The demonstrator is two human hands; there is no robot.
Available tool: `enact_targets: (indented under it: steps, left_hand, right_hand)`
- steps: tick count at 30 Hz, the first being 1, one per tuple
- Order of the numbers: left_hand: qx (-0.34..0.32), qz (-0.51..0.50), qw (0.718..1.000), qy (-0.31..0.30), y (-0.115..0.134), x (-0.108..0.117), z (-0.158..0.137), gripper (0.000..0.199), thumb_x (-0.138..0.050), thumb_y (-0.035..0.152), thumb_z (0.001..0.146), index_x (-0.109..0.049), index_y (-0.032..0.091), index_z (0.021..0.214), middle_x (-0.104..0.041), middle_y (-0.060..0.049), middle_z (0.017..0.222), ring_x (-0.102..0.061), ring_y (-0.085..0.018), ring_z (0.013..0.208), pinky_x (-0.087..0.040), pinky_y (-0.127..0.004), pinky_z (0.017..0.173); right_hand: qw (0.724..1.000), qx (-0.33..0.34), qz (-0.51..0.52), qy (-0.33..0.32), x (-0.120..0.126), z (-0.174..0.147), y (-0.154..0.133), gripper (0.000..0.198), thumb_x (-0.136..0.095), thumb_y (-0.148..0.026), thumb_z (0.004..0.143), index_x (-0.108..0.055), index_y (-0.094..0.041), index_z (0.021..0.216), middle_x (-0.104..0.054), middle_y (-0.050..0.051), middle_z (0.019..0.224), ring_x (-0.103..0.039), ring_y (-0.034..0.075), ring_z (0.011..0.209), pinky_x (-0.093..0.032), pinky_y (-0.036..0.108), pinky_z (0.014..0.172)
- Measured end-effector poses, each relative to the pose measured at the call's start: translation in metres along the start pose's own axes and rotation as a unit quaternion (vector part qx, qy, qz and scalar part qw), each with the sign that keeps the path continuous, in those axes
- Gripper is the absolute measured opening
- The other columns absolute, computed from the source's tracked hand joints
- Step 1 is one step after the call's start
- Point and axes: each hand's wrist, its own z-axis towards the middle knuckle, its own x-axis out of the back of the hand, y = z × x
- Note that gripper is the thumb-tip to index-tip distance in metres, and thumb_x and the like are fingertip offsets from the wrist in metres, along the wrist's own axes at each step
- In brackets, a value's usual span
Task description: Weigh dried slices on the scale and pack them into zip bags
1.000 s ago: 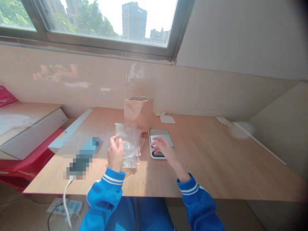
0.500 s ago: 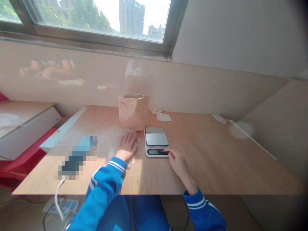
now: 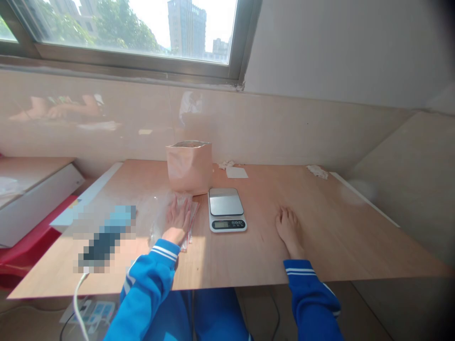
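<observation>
A white cable (image 3: 78,300) hangs over the table's (image 3: 337,241) near edge at eight o'clock, taking the kitchen scale (image 3: 226,202) as the dial's center; a snag could drag the pixelated object (image 3: 106,237) it runs to. At between three and four o'clock, the right hand (image 3: 288,225) lies palm down on bare wood, fingers lightly bent and close together, pinching nothing. At nine o'clock, the left hand (image 3: 177,218) lies flat over clear, red-lined plastic bags (image 3: 192,222), fingers slightly spread. The slick, loosely stacked film could slip under a sideways push or cling together when lifted. The scale lies flat, its display too small to read; a stray bag edge sliding onto its plate could skew a reading. Just beyond, at eleven o'clock, a pink pouch (image 3: 190,168) stands upright with its mouth gaping; a bump could tip it, spilling contents too indistinct to identify.
</observation>
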Motion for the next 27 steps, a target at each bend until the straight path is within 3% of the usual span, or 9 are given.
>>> enact_targets:
  steps: [3, 5, 8, 12, 16, 19, 21, 24, 27]
  left_hand:
    - [0.011, -0.016, 0.998, 0.055, 0.003, 0.007, -0.001, 0.048, -0.041, 0.037, 0.091, -0.052, 0.020, 0.135, -0.043, -0.017, 0.142, -0.043, -0.034, 0.131, -0.036, -0.054, 0.105]
    - [0.007, -0.021, 0.995, 0.099, 0.006, 0.017, -0.002, 0.038, -0.046, 0.033, 0.088, -0.061, 0.018, 0.119, -0.054, -0.017, 0.125, -0.054, -0.032, 0.114, -0.039, -0.051, 0.101]
    - [-0.019, -0.050, 0.983, 0.174, 0.016, 0.040, -0.002, 0.023, -0.046, 0.026, 0.085, -0.065, 0.020, 0.098, -0.058, -0.012, 0.107, -0.057, -0.026, 0.098, -0.043, -0.045, 0.095]
    - [-0.059, -0.105, 0.965, 0.232, 0.054, 0.079, 0.017, 0.022, -0.044, 0.021, 0.086, -0.060, 0.019, 0.101, -0.055, -0.010, 0.106, -0.057, -0.021, 0.096, -0.047, -0.037, 0.089]
    - [-0.082, -0.135, 0.950, 0.269, 0.101, 0.119, 0.082, 0.028, -0.040, 0.016, 0.090, -0.053, 0.017, 0.114, -0.053, -0.011, 0.116, -0.057, -0.018, 0.097, -0.047, -0.033, 0.089]
    - [-0.108, -0.094, 0.961, 0.238, 0.123, 0.129, 0.146, 0.023, -0.039, 0.015, 0.092, -0.053, 0.011, 0.110, -0.058, -0.012, 0.111, -0.056, -0.019, 0.105, -0.043, -0.035, 0.093]
    - [-0.080, -0.030, 0.986, 0.144, 0.127, 0.124, 0.179, 0.020, -0.041, 0.015, 0.092, -0.056, 0.009, 0.103, -0.062, -0.015, 0.108, -0.057, -0.022, 0.107, -0.043, -0.036, 0.093]
    - [-0.055, 0.047, 0.997, -0.004, 0.124, 0.113, 0.204, 0.023, -0.039, 0.018, 0.094, -0.061, 0.010, 0.094, -0.066, -0.017, 0.105, -0.061, -0.025, 0.107, -0.043, -0.038, 0.093]
    - [-0.094, 0.056, 0.993, -0.053, 0.116, 0.112, 0.211, 0.022, -0.047, 0.021, 0.091, -0.063, 0.009, 0.083, -0.070, -0.014, 0.090, -0.065, -0.019, 0.089, -0.046, -0.034, 0.087]
  right_hand:
    - [1.000, 0.013, 0.009, 0.015, -0.002, -0.002, 0.000, 0.048, -0.031, -0.028, 0.091, -0.056, -0.007, 0.125, -0.059, 0.023, 0.126, -0.050, 0.032, 0.122, -0.040, 0.048, 0.102]
    - [0.999, 0.021, 0.016, 0.023, -0.001, -0.002, 0.000, 0.047, -0.032, -0.029, 0.091, -0.057, -0.006, 0.124, -0.060, 0.023, 0.125, -0.051, 0.031, 0.121, -0.040, 0.048, 0.102]
    - [0.999, 0.027, 0.028, 0.034, -0.002, 0.000, 0.003, 0.045, -0.034, -0.029, 0.090, -0.058, -0.007, 0.122, -0.060, 0.022, 0.125, -0.052, 0.031, 0.121, -0.041, 0.048, 0.102]
    - [0.998, 0.028, 0.040, 0.037, -0.004, 0.001, 0.006, 0.045, -0.036, -0.029, 0.089, -0.059, -0.007, 0.120, -0.061, 0.022, 0.124, -0.052, 0.031, 0.121, -0.042, 0.047, 0.102]
    - [0.998, 0.021, 0.043, 0.030, -0.002, 0.001, 0.006, 0.044, -0.037, -0.029, 0.088, -0.059, -0.008, 0.120, -0.062, 0.021, 0.123, -0.054, 0.031, 0.119, -0.043, 0.046, 0.101]
    - [0.998, 0.013, 0.047, 0.028, 0.001, 0.000, 0.004, 0.044, -0.037, -0.029, 0.088, -0.059, -0.009, 0.120, -0.062, 0.021, 0.123, -0.053, 0.031, 0.119, -0.042, 0.046, 0.101]
    - [0.998, 0.009, 0.052, 0.025, 0.002, 0.000, 0.002, 0.043, -0.038, -0.029, 0.088, -0.059, -0.009, 0.120, -0.062, 0.020, 0.123, -0.054, 0.030, 0.119, -0.042, 0.045, 0.101]
    - [0.998, 0.007, 0.056, 0.024, 0.003, 0.000, 0.002, 0.042, -0.039, -0.028, 0.087, -0.060, -0.010, 0.119, -0.062, 0.020, 0.122, -0.054, 0.030, 0.118, -0.042, 0.045, 0.101]
    - [0.997, 0.012, 0.064, 0.033, 0.002, 0.000, 0.003, 0.042, -0.039, -0.028, 0.087, -0.060, -0.010, 0.118, -0.062, 0.020, 0.122, -0.054, 0.030, 0.118, -0.042, 0.046, 0.101]
